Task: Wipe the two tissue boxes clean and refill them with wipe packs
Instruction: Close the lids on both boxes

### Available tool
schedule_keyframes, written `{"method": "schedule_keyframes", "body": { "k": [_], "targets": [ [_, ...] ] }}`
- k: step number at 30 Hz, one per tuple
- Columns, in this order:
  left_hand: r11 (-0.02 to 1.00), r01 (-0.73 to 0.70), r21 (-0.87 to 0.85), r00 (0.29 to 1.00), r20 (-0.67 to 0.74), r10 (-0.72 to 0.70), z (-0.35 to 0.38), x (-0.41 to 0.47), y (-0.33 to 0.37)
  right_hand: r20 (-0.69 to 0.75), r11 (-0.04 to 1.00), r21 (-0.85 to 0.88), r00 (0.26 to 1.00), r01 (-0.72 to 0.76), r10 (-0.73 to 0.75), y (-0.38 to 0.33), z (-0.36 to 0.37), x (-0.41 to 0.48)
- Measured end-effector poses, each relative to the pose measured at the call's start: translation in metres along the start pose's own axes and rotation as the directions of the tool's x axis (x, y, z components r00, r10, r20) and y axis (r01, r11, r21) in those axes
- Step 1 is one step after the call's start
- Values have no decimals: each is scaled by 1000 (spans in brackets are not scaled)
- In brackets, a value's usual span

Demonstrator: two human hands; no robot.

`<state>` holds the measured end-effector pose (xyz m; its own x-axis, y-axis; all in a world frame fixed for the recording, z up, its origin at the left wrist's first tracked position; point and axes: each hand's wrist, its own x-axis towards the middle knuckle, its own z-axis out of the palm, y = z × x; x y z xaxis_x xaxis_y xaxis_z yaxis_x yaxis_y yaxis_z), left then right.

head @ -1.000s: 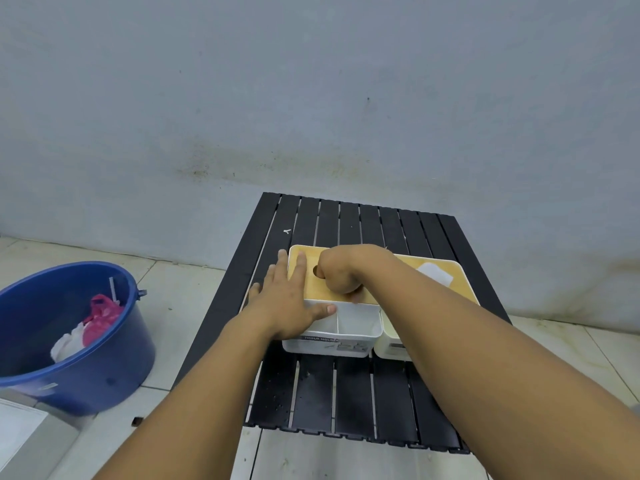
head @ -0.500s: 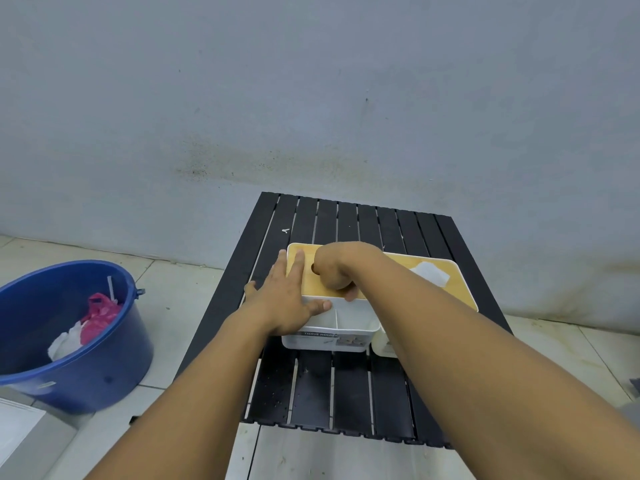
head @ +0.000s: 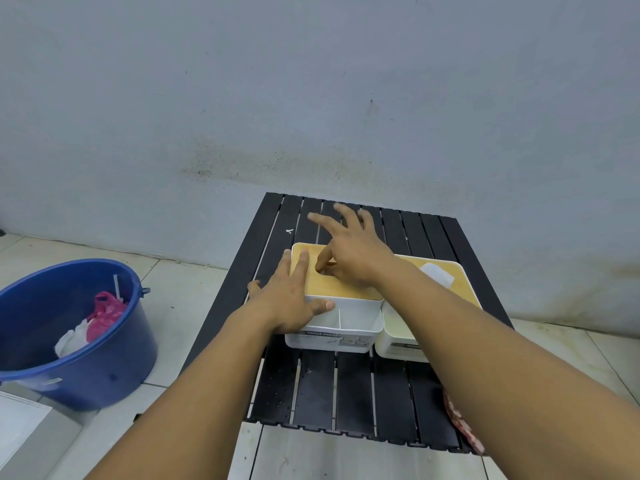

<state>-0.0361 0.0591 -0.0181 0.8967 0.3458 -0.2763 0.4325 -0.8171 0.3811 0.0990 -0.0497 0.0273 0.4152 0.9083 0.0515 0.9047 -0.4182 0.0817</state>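
Observation:
Two white tissue boxes with wooden lids stand side by side on a black slatted table [head: 353, 393]. My left hand [head: 287, 299] lies flat on the left tissue box [head: 353, 320], fingers on its lid and thumb hooked over the open front compartment, holding it steady. My right hand [head: 356, 251] hovers over that lid's slot with thumb and forefinger dipped at the opening and the other fingers spread; I see nothing in it. The right tissue box [head: 398, 337] has a white wipe [head: 437, 274] sticking out of its lid and is partly hidden by my right forearm.
A blue bucket [head: 114, 358] with pink and white bags inside stands on the tiled floor to the left. A red patterned cloth [head: 462, 424] lies at the table's near right edge. A grey wall rises just behind the table.
My right hand has gone from a fist pressed on the slot to spread fingers, with only thumb and forefinger at the opening. My left hand has stayed on the box.

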Motion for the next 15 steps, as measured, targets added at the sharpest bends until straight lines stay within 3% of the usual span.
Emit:
{"method": "schedule_keyframes", "body": {
  "k": [3, 11, 15],
  "targets": [
    [1000, 1, -2, 1000, 5, -1, 1, 1, -1, 37, 995, 57, 996, 83, -85, 11, 7, 9],
    [1000, 5, -9, 1000, 6, -5, 2, 4, -1, 145, 977, 215, 989, -2, -30, 17, 13, 10],
    [1000, 1, 9, 1000, 0, -1, 1, 5, -1, 57, 942, 330, 998, -55, 39, 24, -1, -2]
  ]
}}
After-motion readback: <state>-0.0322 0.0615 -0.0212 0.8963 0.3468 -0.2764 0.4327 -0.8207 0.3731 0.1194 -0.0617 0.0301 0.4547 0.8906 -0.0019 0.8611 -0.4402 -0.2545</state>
